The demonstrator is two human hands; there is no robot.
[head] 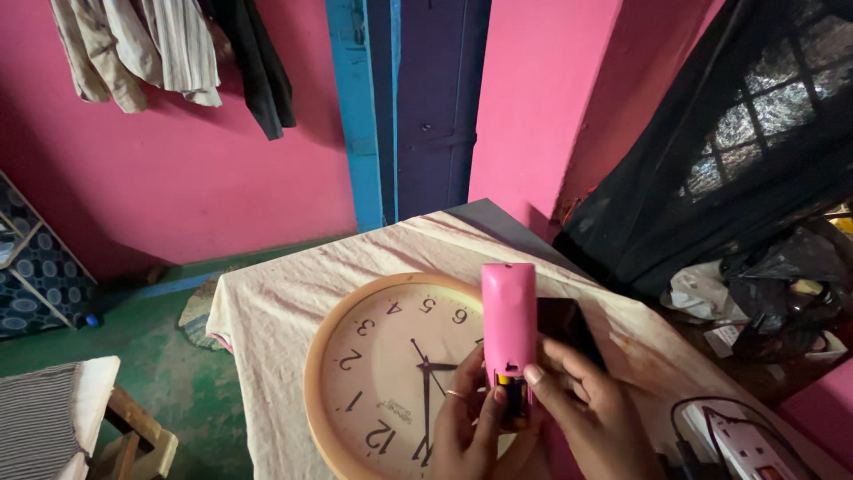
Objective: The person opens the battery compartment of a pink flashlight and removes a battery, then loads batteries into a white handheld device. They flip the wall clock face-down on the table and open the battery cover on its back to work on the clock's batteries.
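Pink remote-shaped device (508,324) held upright between both hands, low centre of the head view, directly over the right edge of the clock. Its open battery slot at the lower end shows one cell (506,383) with a yellow and dark wrap sitting inside. Left hand (469,425) cups the device's lower left side, fingers curled, thumb pressed by the slot; ring on one finger. Right hand (586,411) pinches the lower right edge, thumb tip on the slot rim, other fingers spread behind. Neither hand fully closed, both gripping the device.

Just under and left of the hands: round wall clock (382,373) lying face up, tan rim, cream dial, black numerals and hands, small printed label near the bottom numeral. Just behind the right hand: dark flat rectangular thing (569,324), partly hidden by the device, kind unclear. Right of the right hand, at the frame edge: white power strip (742,440) with black cable looped around it. All on a table under a cream cloth (284,302).

Further right: black plastic bag (791,284) bunched up, contents can't tell, white bag beside it. Beyond the hands: pink wall (178,178), blue door frame (355,116), clothes hanging (169,49) top left. Far left: patterned shelf unit (40,271), wooden stool (115,427), green floor.
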